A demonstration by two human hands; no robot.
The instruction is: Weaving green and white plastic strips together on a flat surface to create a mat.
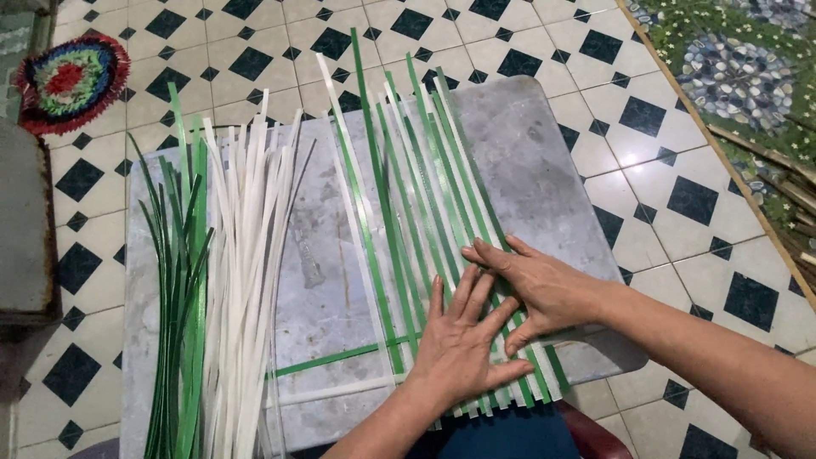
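On a grey metal board (544, 170) lie several long green and white plastic strips (408, 170), side by side and fanning away from me. A green strip (331, 359) and a white strip (331, 393) cross them near the front. My left hand (463, 344) lies flat on the near ends of the strips, fingers spread. My right hand (535, 285) presses flat on the strips just beyond it, its fingers pointing left and overlapping my left fingertips. Neither hand grips anything.
A bundle of loose green strips (177, 297) and a bundle of white strips (246, 263) lie on the board's left part. The floor has black-and-white tiles (646, 119). A round colourful mat (70, 81) sits far left; a patterned cloth (731, 68) lies at right.
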